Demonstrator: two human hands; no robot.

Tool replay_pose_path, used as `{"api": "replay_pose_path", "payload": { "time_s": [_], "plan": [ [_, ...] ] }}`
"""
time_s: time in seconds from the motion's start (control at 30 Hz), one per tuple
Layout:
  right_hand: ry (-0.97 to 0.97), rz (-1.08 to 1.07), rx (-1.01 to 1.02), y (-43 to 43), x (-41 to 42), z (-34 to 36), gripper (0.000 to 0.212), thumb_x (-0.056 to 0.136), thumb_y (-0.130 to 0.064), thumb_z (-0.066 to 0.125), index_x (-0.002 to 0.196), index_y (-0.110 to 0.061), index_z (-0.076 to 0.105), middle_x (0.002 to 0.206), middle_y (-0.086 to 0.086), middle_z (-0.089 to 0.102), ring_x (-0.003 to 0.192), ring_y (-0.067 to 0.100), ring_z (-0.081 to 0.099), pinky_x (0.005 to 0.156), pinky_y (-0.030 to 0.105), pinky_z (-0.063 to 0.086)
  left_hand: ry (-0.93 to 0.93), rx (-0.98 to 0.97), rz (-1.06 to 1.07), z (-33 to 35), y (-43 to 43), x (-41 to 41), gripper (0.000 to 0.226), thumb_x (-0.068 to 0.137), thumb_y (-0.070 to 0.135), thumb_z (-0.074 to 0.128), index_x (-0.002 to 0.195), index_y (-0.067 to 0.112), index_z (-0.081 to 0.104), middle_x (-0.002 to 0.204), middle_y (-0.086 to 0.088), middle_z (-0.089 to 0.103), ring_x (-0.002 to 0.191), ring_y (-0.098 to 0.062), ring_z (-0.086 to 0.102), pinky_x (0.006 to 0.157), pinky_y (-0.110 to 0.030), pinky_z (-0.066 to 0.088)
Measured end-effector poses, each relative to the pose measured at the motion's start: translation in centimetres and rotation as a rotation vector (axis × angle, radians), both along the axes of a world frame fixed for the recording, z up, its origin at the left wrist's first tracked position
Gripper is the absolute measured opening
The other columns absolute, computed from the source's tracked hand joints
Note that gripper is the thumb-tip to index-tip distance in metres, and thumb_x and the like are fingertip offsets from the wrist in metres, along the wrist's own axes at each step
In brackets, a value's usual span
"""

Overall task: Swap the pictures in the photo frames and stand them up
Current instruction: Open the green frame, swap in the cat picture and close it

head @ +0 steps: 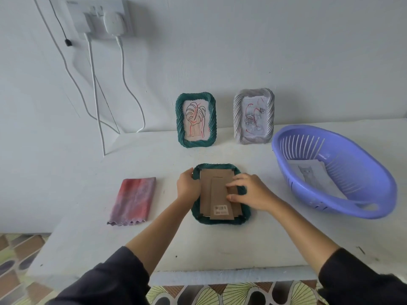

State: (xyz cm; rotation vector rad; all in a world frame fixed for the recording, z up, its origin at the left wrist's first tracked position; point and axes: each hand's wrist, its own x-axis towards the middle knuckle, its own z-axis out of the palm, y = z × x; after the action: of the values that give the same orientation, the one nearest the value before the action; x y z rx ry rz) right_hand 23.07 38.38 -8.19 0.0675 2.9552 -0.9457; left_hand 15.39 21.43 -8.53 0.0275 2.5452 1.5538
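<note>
Here, right hand [250, 192] atop frame [217, 191]

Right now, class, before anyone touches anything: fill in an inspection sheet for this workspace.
Surface: white table, a few dark specks.
Job's things: face-down green frame with its cardboard back up; standing green frame and white frame upright by the wall; loose picture in the purple basket.
Clutter: folded cloth left of the work.
Grips: left grip holds the face-down green frame's left edge; right grip rests its fingers on the cardboard back.
Cables: white cables hang from the wall socket; a thin black cable hangs beside them.
Surroundings: white wall, patterned floor.
</note>
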Motion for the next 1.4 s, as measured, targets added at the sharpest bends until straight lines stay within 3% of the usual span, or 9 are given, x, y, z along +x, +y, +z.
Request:
{"api": "replay_pose_path", "payload": {
  "time_s": [0.1, 0.23, 0.33, 0.4, 0.73, 0.87, 1.07, 1.27, 1.4],
  "plan": [
    [0.037, -0.031, 0.062, -0.3, 0.4, -0.8, 0.043, 0.08, -0.041, 0.068, 0.121, -0.03, 0.061, 0.14, -0.002, 0.043, 0.125, 0.022, 0.037, 0.104, 0.033, 0.032, 0.064, -0.105, -0.046, -0.5, -0.2, 0.0, 0.032, 0.079, -0.004, 0.038, 0.096, 0.002, 0.064, 0.09, -0.01, 0.066, 0.079, -0.025, 0.053, 0.065, -0.027, 0.04],
    [0.047, -0.017, 0.059, -0.4, 0.4, -1.0, 0.044, 0.081, -0.039, 0.067, 0.122, -0.028, 0.06, 0.145, -0.004, 0.036, 0.128, 0.02, 0.031, 0.105, 0.033, 0.029, 0.105, -0.336, -0.089, -0.3, -0.2, -0.8, 0.026, 0.08, 0.004, 0.04, 0.089, -0.002, 0.064, 0.098, -0.017, 0.063, 0.088, -0.029, 0.053, 0.072, -0.036, 0.044],
    [0.039, -0.004, -0.025, 0.0, 0.1, -1.1, 0.041, 0.079, -0.034, 0.07, 0.118, -0.025, 0.063, 0.145, -0.002, 0.036, 0.131, 0.02, 0.029, 0.105, 0.03, 0.026, 0.115, -0.469, -0.073, 0.2, -0.2, -1.4, 0.034, 0.089, 0.013, 0.042, 0.117, 0.006, 0.06, 0.129, -0.018, 0.048, 0.122, -0.033, 0.043, 0.097, -0.038, 0.04],
    [0.084, -0.032, -0.135, 0.3, -0.5, -0.8, 0.035, 0.08, -0.028, 0.071, 0.114, -0.02, 0.066, 0.14, 0.003, 0.041, 0.131, 0.021, 0.034, 0.102, 0.023, 0.025, 0.135, -0.427, -0.078, 0.4, -0.5, -2.2, 0.037, 0.092, 0.016, 0.044, 0.127, 0.01, 0.054, 0.135, -0.017, 0.044, 0.127, -0.032, 0.04, 0.104, -0.038, 0.035],
    [0.123, -0.194, -0.083, 2.2, -5.7, -0.8, 0.021, 0.088, -0.012, 0.057, 0.105, -0.01, 0.069, 0.112, 0.008, 0.063, 0.089, 0.018, 0.054, 0.079, 0.023, 0.037, 0.164, -0.313, -0.311, 0.4, -1.6, -5.6, 0.021, 0.089, 0.016, 0.06, 0.106, 0.01, 0.07, 0.11, -0.006, 0.07, 0.087, -0.015, 0.058, 0.08, -0.023, 0.041],
    [0.148, -0.173, -0.082, 2.6, -6.6, -1.1, 0.012, 0.083, -0.01, 0.063, 0.092, -0.008, 0.071, 0.086, 0.002, 0.065, 0.061, 0.0, 0.046, 0.064, 0.02, 0.036, 0.195, -0.309, -0.358, 0.2, -1.8, -6.6, 0.017, 0.086, 0.018, 0.064, 0.099, 0.009, 0.072, 0.101, -0.004, 0.071, 0.08, -0.013, 0.056, 0.075, -0.023, 0.04],
    [0.138, -0.095, -0.074, 3.1, -7.3, -0.5, 0.008, 0.079, -0.006, 0.065, 0.081, -0.003, 0.072, 0.074, 0.001, 0.063, 0.057, 0.002, 0.046, 0.055, 0.012, 0.036, 0.208, -0.306, -0.418, -0.2, -1.6, -8.0, 0.011, 0.084, 0.018, 0.067, 0.081, 0.007, 0.068, 0.087, -0.005, 0.069, 0.074, -0.012, 0.055, 0.067, -0.019, 0.044],
    [0.159, -0.131, -0.097, 2.9, -8.1, -0.8, 0.008, 0.074, -0.005, 0.065, 0.068, -0.001, 0.066, 0.074, 0.011, 0.069, 0.068, 0.018, 0.057, 0.067, 0.031, 0.047, 0.204, -0.288, -0.386, -0.6, -1.0, -8.4, 0.02, 0.081, 0.015, 0.067, 0.064, 0.016, 0.057, 0.077, -0.005, 0.064, 0.073, -0.016, 0.055, 0.069, -0.027, 0.047],
    [0.183, -0.186, -0.087, 2.5, -8.5, -1.4, 0.01, 0.073, -0.009, 0.064, 0.067, -0.002, 0.062, 0.071, 0.014, 0.067, 0.066, 0.02, 0.054, 0.062, 0.028, 0.041, 0.207, -0.287, -0.318, -1.1, -0.5, -8.1, 0.023, 0.08, 0.016, 0.065, 0.062, 0.02, 0.052, 0.071, 0.001, 0.059, 0.072, -0.017, 0.053, 0.07, -0.034, 0.048]
  ]
}}
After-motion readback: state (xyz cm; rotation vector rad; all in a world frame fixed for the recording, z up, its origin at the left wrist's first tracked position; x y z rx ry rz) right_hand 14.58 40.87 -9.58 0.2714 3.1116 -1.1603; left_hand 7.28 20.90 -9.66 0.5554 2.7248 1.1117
